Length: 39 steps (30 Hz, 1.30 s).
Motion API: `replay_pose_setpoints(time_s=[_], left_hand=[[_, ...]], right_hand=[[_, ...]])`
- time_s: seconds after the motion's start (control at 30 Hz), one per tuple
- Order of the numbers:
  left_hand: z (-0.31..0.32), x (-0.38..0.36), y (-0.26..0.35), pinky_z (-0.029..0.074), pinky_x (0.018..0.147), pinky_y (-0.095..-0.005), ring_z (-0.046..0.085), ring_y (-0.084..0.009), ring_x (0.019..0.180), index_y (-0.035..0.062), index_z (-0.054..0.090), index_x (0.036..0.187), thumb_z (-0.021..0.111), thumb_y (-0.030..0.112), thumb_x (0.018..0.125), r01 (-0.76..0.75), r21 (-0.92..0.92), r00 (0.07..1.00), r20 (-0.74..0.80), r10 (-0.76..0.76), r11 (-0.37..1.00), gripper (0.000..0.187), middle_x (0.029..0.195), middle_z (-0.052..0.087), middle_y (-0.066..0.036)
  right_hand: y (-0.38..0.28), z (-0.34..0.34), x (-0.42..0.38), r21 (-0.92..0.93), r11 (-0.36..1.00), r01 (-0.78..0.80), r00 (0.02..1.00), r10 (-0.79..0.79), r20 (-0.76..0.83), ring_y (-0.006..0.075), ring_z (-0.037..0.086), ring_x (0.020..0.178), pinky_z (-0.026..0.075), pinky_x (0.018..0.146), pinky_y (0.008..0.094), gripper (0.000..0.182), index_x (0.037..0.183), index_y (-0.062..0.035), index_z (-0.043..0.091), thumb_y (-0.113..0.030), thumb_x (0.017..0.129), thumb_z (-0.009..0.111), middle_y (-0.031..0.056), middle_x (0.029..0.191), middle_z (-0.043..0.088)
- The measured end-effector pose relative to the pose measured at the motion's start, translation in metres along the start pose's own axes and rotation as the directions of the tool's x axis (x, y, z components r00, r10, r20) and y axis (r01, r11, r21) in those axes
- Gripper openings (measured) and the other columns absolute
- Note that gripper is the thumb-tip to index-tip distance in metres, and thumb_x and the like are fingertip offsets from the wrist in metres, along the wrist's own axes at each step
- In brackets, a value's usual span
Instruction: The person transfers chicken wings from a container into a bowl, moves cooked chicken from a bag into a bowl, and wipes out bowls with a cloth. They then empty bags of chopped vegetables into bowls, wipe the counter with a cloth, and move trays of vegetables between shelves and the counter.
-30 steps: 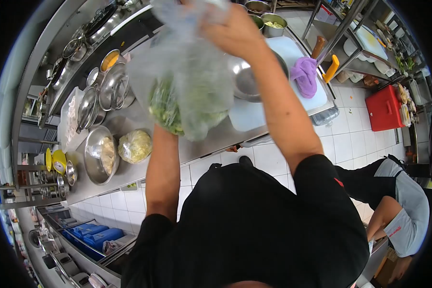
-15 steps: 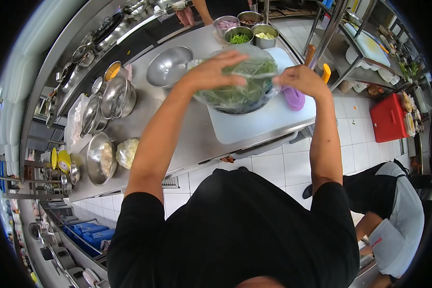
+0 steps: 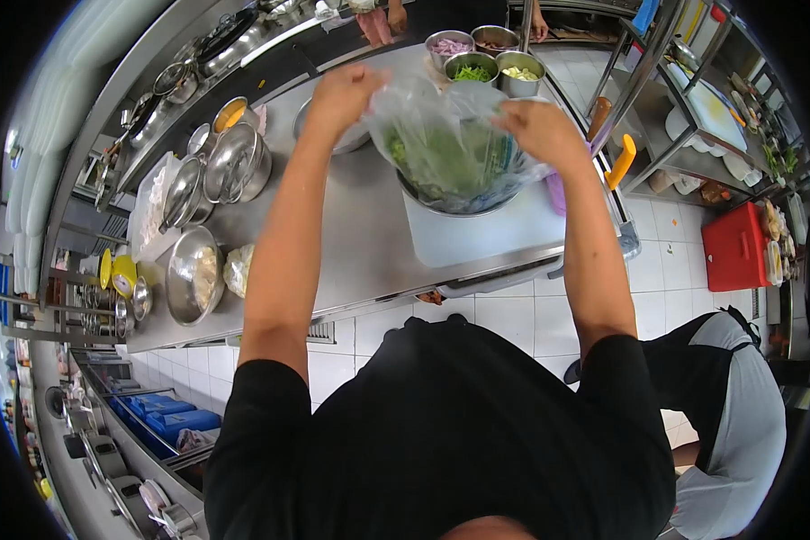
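A clear plastic bag (image 3: pixel 441 135) spreads over leafy greens (image 3: pixel 436 166) in a steel bowl (image 3: pixel 463 212), which rests on a white cutting board (image 3: pixel 459 243). My left hand (image 3: pixel 344 97) is closed at the bag's upper left edge, its fingers pinched together on the plastic. On the other side my right hand (image 3: pixel 542 130) grips the bag's right edge. A purple cloth (image 3: pixel 557 193) lies beside the bowl, partly hidden by my right forearm. Left of the bag stands an empty steel bowl (image 3: pixel 351 139), partly behind my left arm.
Containers of chopped onion (image 3: pixel 450 45) and green vegetables (image 3: pixel 472 72) stand at the back. More steel bowls (image 3: pixel 193 274) are at the left. A yellow-handled tool (image 3: pixel 621 162) is by the board's right side. A person (image 3: pixel 729 405) bends at lower right; another person's hand (image 3: pixel 397 16) shows behind the counter.
My left hand has moved up and left from over the greens, pulling the plastic upward. My right hand has shifted slightly. The view has turned, and the person at lower right has moved.
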<state>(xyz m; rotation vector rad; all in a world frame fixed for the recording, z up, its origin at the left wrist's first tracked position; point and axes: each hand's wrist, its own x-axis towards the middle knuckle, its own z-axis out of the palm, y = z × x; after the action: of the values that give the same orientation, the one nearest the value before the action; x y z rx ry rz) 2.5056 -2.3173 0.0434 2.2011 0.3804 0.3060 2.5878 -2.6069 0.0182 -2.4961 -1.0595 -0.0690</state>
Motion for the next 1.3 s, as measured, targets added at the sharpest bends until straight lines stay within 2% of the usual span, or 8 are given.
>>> replay_pose_setpoints(time_s=[0.13,0.23,0.33,0.67,0.83,0.93,1.2,1.3], left_hand=[[-0.008,0.010,0.047,0.036,0.045,-0.0198,0.052,-0.0062,0.058,0.0080,0.067,0.085,0.064,0.036,0.087,-0.157,-0.216,0.987,-0.067,0.146,0.964,0.028,0.068,0.057,0.004],[-0.006,0.026,0.047,0.040,0.047,-0.0185,0.055,-0.0060,0.063,0.0078,0.068,0.092,0.063,0.035,0.087,-0.154,-0.309,0.988,-0.033,0.151,0.939,0.028,0.082,0.062,0.000],[-0.013,0.023,0.060,0.047,0.064,-0.0225,0.056,-0.0077,0.075,0.0079,0.065,0.106,0.064,0.036,0.087,-0.106,-0.324,0.994,-0.019,0.106,0.940,0.034,0.092,0.063,0.000],[-0.003,0.025,0.047,0.047,0.069,-0.0282,0.056,-0.0129,0.079,0.0046,0.061,0.105,0.064,0.031,0.087,-0.308,-0.403,0.936,0.034,0.350,0.862,0.032,0.093,0.060,-0.003],[0.042,-0.014,-0.013,0.037,0.099,-0.0357,0.048,-0.0187,0.118,0.0070,0.041,0.139,0.069,0.042,0.080,-0.175,-0.436,0.884,0.325,0.336,0.883,0.074,0.129,0.052,-0.008],[0.060,-0.018,-0.022,0.031,0.105,-0.0326,0.050,-0.0191,0.119,0.0044,0.050,0.131,0.070,0.040,0.081,0.024,-0.554,0.881,0.405,0.245,0.832,0.065,0.122,0.059,-0.008],[0.071,0.020,0.025,0.044,0.080,-0.0295,0.057,-0.0138,0.091,0.0028,0.063,0.110,0.069,0.034,0.081,-0.118,-0.283,0.936,0.287,0.202,0.952,0.043,0.101,0.064,-0.005],[0.084,0.018,0.039,0.044,0.077,-0.0272,0.056,-0.0122,0.089,0.0040,0.064,0.109,0.068,0.033,0.081,-0.123,-0.496,0.915,0.278,0.291,0.860,0.041,0.098,0.065,-0.003]], right_hand=[[-0.011,-0.006,0.037,0.274,0.922,0.274,0.923,-0.171,-0.346,0.0353,0.061,0.081,0.047,0.075,0.0415,0.037,0.093,-0.0059,0.066,-0.037,0.089,0.047,0.0197,0.082,0.065],[-0.019,-0.010,0.064,0.035,0.989,0.140,0.990,-0.140,-0.014,0.0353,0.062,0.081,0.047,0.076,0.0409,0.043,0.102,-0.0057,0.066,-0.039,0.088,0.043,0.0182,0.084,0.066],[-0.040,-0.033,0.060,0.132,0.969,0.207,0.921,-0.147,-0.359,0.0386,0.061,0.091,0.047,0.081,0.0422,0.044,0.100,-0.0038,0.064,-0.039,0.091,0.039,0.0186,0.092,0.065],[-0.050,-0.018,0.075,0.466,0.885,0.010,0.990,0.057,-0.129,0.0213,0.061,0.051,0.050,0.054,0.0327,0.040,0.108,-0.0049,0.065,-0.033,0.082,0.057,0.0095,0.064,0.062],[-0.017,-0.034,0.072,0.606,0.796,0.016,0.987,0.086,-0.138,0.0143,0.060,0.075,0.048,0.063,0.0267,0.032,0.105,-0.0038,0.066,-0.028,0.085,0.060,0.0047,0.094,0.066],[-0.013,-0.040,0.053,0.680,0.628,0.378,0.851,0.054,-0.523,0.0317,0.062,0.088,0.047,0.080,0.0354,0.030,0.097,0.0029,0.063,-0.025,0.086,0.058,0.0207,0.097,0.067],[-0.015,0.000,0.015,0.383,0.920,0.084,0.974,0.006,-0.227,0.0243,0.061,0.093,0.047,0.086,0.0352,0.043,0.118,-0.0051,0.060,-0.030,0.082,0.065,0.0076,0.100,0.066],[-0.025,0.045,0.033,0.480,0.771,0.418,0.866,-0.179,-0.466,0.0298,0.062,0.095,0.047,0.087,0.0368,0.044,0.114,-0.0038,0.061,-0.028,0.078,0.068,0.0124,0.101,0.067]])
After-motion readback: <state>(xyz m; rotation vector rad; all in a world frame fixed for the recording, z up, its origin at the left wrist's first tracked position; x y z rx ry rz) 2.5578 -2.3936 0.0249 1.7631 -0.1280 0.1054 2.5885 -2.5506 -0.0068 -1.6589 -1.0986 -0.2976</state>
